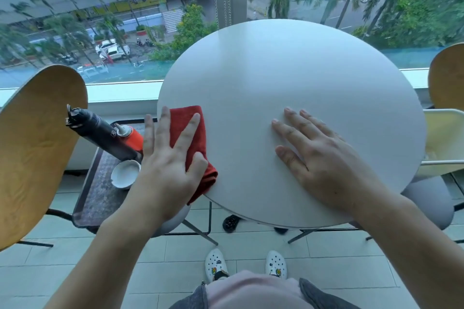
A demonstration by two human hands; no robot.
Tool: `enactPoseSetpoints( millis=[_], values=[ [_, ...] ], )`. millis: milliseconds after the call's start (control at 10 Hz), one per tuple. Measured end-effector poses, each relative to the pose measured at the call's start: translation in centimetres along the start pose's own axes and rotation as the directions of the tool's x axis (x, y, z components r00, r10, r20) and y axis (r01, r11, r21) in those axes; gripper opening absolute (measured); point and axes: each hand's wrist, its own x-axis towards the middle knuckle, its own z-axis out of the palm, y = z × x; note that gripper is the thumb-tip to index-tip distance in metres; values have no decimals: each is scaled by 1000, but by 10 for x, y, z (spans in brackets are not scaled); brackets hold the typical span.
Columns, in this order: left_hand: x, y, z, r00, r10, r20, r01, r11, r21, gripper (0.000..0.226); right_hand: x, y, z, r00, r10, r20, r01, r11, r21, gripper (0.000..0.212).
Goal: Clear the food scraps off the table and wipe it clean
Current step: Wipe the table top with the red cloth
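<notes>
A round white table (296, 78) fills the middle of the view, and its top shows no scraps. A folded red cloth (187, 120) lies at the table's left edge. My left hand (168, 158) presses flat on the cloth with fingers spread, two of them reaching past the rim. My right hand (319, 155) rests palm down on the bare tabletop to the right, fingers apart and holding nothing.
Left of the table a dark tray (100, 190) carries a black bottle (100, 133), an orange squeeze bottle (133, 138) and a white bowl (124, 173). Wooden chairs stand at the left (32, 145) and right (449, 75). A window sill runs behind.
</notes>
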Motion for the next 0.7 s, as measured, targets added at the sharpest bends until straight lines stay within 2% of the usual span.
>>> enactPoseSetpoints(
  millis=[100, 400, 600, 700],
  values=[
    [-1, -3, 4, 997, -77, -7, 77, 997, -20, 65, 0, 1, 0, 1000, -4, -2, 4, 1000, -9, 61],
    [-3, -9, -4, 971, -216, -103, 189, 956, -225, 77, -1, -2, -5, 1000, 0, 25, 0, 1000, -15, 60],
    [-11, -13, -3, 950, -236, -203, 170, 939, -299, 91, 1, -1, -6, 1000, -19, 22, 20, 999, -29, 62],
    [-14, -15, -3, 939, -305, -157, 203, 863, -462, 86, 2, -1, -8, 999, -23, 24, 24, 999, -34, 61]
  ],
)
